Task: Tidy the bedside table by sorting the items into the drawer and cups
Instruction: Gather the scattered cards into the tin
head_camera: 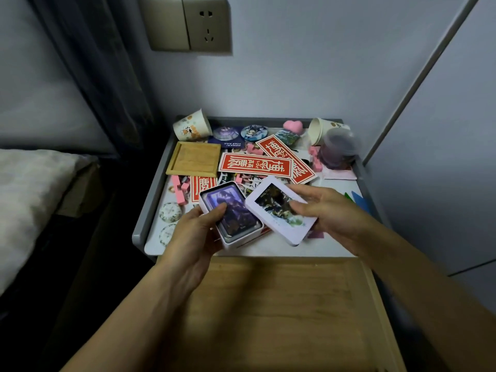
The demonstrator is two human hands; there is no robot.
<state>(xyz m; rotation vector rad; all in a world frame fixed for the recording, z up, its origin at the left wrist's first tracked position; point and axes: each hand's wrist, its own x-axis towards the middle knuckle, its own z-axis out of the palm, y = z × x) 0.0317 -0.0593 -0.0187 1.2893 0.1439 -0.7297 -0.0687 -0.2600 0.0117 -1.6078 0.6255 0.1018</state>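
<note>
My left hand (197,229) grips a white tin box (234,218) that holds purple picture cards, above the front of the bedside table (150,208). My right hand (326,213) holds the tin's white lid (281,213), thumb on its picture, tilted beside the box. Below my hands the wooden drawer (281,304) stands pulled out. On the tabletop lie red paper slips (255,165), round badges (253,132), pink clips (178,187) and a wooden tray (194,158). One paper cup (192,127) lies on its side at the back left, another paper cup (320,130) at the back right.
A clear lidded jar (339,150) with dark contents stands at the back right, a pink heart (293,125) behind the slips. Round coasters (170,212) lie at the front left. A bed (32,191) is to the left, a wall socket (188,24) above.
</note>
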